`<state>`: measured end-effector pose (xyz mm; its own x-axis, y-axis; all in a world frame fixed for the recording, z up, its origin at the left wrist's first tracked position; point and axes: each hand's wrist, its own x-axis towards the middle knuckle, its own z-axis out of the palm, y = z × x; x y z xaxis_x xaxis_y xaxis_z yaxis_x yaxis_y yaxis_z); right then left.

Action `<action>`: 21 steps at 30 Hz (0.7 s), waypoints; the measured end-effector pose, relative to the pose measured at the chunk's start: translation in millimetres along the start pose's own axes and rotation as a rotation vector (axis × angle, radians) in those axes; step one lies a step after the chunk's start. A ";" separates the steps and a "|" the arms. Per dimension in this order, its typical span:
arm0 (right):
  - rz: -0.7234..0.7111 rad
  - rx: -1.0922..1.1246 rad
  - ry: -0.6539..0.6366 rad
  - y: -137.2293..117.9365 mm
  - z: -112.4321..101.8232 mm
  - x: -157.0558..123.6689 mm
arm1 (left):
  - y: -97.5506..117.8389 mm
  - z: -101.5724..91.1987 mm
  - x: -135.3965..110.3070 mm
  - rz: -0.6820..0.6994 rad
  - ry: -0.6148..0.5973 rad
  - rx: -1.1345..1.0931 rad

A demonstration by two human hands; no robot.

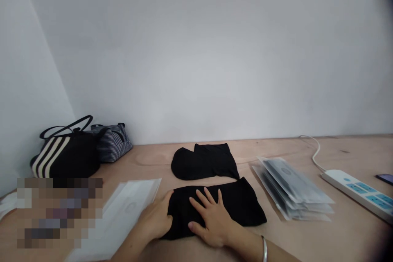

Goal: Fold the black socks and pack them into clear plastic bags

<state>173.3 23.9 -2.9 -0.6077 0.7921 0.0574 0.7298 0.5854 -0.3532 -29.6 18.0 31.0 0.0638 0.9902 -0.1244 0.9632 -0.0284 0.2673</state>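
A black stretchy fabric piece (242, 206), perhaps a sock, lies lengthwise on the table in front of me. My right hand (211, 219) rests flat on its middle with the fingers spread. At its left end, my left hand (158, 215) closes around the edge, thumb and forefinger showing while the other fingers are hidden. A second black fabric piece (204, 161) of similar look, with a rounded left end and a notch in its far edge, lies flat just beyond.
Frosted plastic sleeves (118, 208) lie left of my left hand. To the right is a stack of filled frosted sleeves (290, 186), then a white power strip (362, 190) and part of a phone (385, 178). A black bag (72, 153) and striped bag (113, 143) stand back left.
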 end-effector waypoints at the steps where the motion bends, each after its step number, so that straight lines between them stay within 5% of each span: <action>1: 0.012 -0.005 0.011 -2.6 4.4 3.7 | -3.2 -1.9 0.1 0.018 0.001 -0.025; 7: 0.038 -0.008 0.029 -14.8 10.2 14.3 | -7.4 -9.8 2.4 0.036 0.262 -0.312; 11: 0.050 0.024 0.084 -2.3 -12.2 5.2 | 10.5 -2.1 5.5 0.067 0.487 -0.788; 16: 0.346 -0.056 0.283 44.9 -44.7 -19.6 | 42.2 18.1 11.3 0.168 0.380 -1.007; 21: 0.666 -0.101 0.262 90.1 -49.7 -43.4 | 74.9 39.4 11.1 0.352 0.247 -0.883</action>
<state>281.0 50.9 9.2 0.0618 0.9943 0.0869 0.9521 -0.0326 -0.3040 53.6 21.5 12.1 0.1563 0.9485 0.2756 0.3515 -0.3142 0.8819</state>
